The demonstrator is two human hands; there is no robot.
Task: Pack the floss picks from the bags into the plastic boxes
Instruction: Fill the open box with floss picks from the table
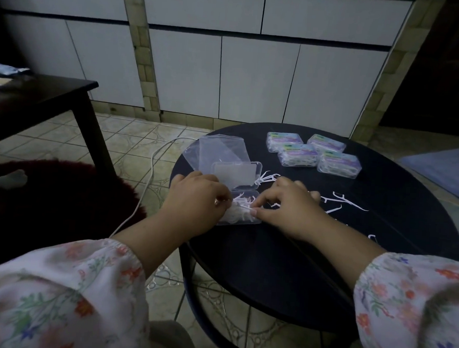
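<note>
Risk 1: spill. The open plastic box (241, 208) sits close to the near-left edge of the round black table (285, 259), and the heap of floss picks (241, 205) in it looks loose and raised above the tray walls. A push from either side could slide the box toward the edge or tip picks out.

Risk 2: lid will not shut. The box's clear lid (235, 175) lies hinged open behind the tray. Picks lie crossed rather than aligned, so handles poking past the rim would likely jam the closure.

Risk 3: strays missed. Several loose picks (343, 202) lie scattered on the table to the right of the hands; dim light makes a count unreliable.

Hands: the left hand (194, 201) has its fingers curled at the left end of the heap and appears to pinch picks there. The right hand (286, 205) has thumb and forefinger pinched on picks at the right end of the heap; its other fingers are bent over the table beyond.

Position: the box of picks lies directly between the two hands, touched from both sides. Empty clear bags (213, 151) lie just behind the lid. Four filled, labelled boxes (314, 155) stand well apart at the far side of the table.
</note>
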